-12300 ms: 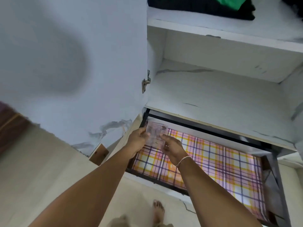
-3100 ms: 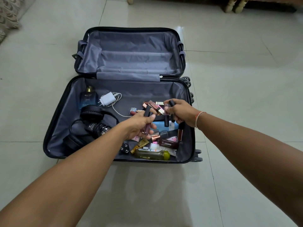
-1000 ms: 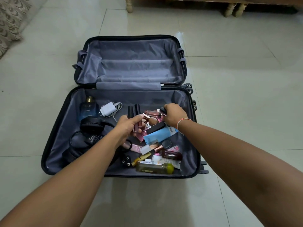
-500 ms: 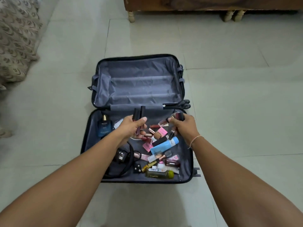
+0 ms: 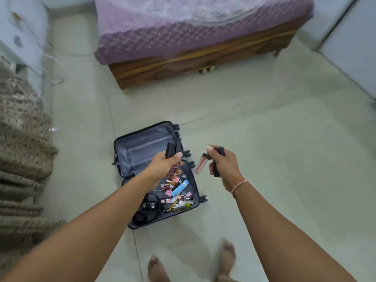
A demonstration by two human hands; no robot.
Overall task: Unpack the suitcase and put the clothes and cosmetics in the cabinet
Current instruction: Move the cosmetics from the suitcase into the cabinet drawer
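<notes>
From my feed, the left hand (image 5: 165,166) has its fingers curled around a small bundle of dark-capped lip gloss tubes (image 5: 170,152), thumb pressed across the front of them, their caps sticking up above the knuckles. The right hand (image 5: 222,164) is also closed, pinching a pink gloss tube (image 5: 201,164) that hangs down and to the left from the fingertips, with further dark tubes (image 5: 216,169) gripped in the palm. Both hands are raised over the floor (image 5: 284,139); the left one sits above the open suitcase (image 5: 142,147), the right one just off its right edge. The rest of the cosmetics (image 5: 179,192) lie loose in the near half of the suitcase, below the left hand and apart from it, among them a blue tube (image 5: 179,189). I cannot read any label; the picture is too blurred.
</notes>
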